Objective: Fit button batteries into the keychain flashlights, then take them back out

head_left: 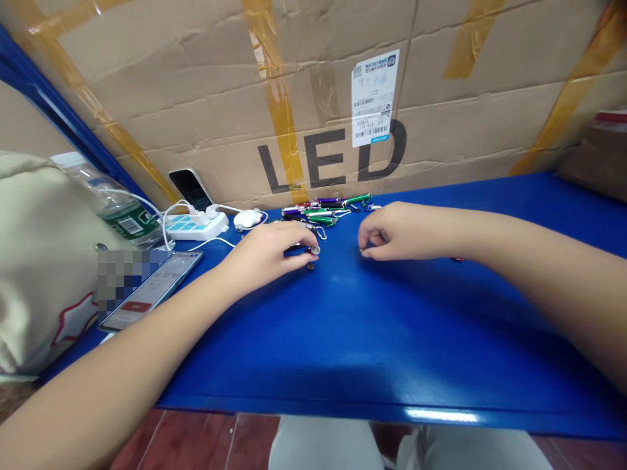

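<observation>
My left hand [272,251] rests on the blue table [382,339] with its fingers curled round a small dark keychain flashlight [309,249], whose silver end sticks out toward the right. A tiny round piece [310,266] lies just below that end. My right hand [392,232] is a short way to the right, its thumb and fingers pinched on something small I cannot make out. Behind both hands lies a pile of several coloured keychain flashlights [326,210], green, purple, red and silver, against the cardboard.
A large cardboard box marked LED [343,98] walls off the back. At left lie a white power strip [196,225] with cables, a propped phone [190,188], another phone [151,290] lying flat, a water bottle [117,209] and a beige bag [39,261].
</observation>
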Tool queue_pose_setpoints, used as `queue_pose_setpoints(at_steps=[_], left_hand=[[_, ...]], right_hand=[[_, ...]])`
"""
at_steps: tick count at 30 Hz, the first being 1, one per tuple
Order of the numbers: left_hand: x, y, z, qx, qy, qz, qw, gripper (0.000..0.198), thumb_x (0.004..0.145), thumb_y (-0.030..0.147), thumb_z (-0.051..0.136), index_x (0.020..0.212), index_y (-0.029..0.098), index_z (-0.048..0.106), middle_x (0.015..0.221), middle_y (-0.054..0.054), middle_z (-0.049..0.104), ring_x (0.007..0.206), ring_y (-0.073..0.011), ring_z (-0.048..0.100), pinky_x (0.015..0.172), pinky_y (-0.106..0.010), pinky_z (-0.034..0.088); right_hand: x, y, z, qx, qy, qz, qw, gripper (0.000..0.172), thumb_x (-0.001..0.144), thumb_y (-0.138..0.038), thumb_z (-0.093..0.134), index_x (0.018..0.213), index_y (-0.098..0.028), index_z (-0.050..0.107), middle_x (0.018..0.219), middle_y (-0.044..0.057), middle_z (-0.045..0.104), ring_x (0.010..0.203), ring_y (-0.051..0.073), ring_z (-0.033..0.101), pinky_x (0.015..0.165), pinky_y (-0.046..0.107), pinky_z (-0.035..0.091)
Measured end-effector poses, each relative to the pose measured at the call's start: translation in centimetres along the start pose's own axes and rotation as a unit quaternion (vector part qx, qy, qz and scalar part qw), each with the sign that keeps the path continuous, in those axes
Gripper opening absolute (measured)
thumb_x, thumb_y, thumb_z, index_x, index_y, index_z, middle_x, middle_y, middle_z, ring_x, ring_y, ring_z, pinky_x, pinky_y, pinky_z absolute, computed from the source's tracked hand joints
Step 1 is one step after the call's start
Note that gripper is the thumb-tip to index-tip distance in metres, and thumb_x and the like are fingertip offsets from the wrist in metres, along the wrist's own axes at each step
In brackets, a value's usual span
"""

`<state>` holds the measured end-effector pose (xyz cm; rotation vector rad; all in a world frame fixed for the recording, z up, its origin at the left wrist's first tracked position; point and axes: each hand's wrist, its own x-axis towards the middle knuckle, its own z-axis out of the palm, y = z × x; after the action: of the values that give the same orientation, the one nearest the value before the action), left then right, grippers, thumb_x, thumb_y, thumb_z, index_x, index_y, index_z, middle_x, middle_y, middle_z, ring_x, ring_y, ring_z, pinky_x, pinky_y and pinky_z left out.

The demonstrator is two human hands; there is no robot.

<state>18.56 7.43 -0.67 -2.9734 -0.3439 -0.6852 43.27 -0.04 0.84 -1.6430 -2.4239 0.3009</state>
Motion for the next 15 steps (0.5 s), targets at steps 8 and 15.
queue_pose_setpoints(at_steps=[8,15], left_hand=[[0.2,0.5,0.0,-0.042,0.008,0.003,0.999,0.008,0.081,0.017,0.072,0.087,0.015,0.067,0.086,0.0,0.073,0.078,-0.0123,0.067,0.073,-0.02,0.048],[0.2,0.9,0.0,-0.034,0.024,-0.008,0.999,0.008,0.081,0.017,0.072,0.085,0.015,0.066,0.081,0.001,0.072,0.074,-0.0121,0.066,0.07,-0.02,0.047]], right_hand=[[0.8,-3.2,1.9,0.03,0.175,-0.169,0.97,0.014,0.081,-0.026,0.063,0.086,-0.016,0.071,0.074,0.001,0.062,0.065,0.013,0.052,0.061,0.026,0.035],[1.0,-3.1,2.8,0.0,0.201,-0.165,0.966,0.013,0.085,-0.024,0.06,0.09,-0.017,0.069,0.077,0.001,0.062,0.066,0.013,0.051,0.063,0.026,0.033]])
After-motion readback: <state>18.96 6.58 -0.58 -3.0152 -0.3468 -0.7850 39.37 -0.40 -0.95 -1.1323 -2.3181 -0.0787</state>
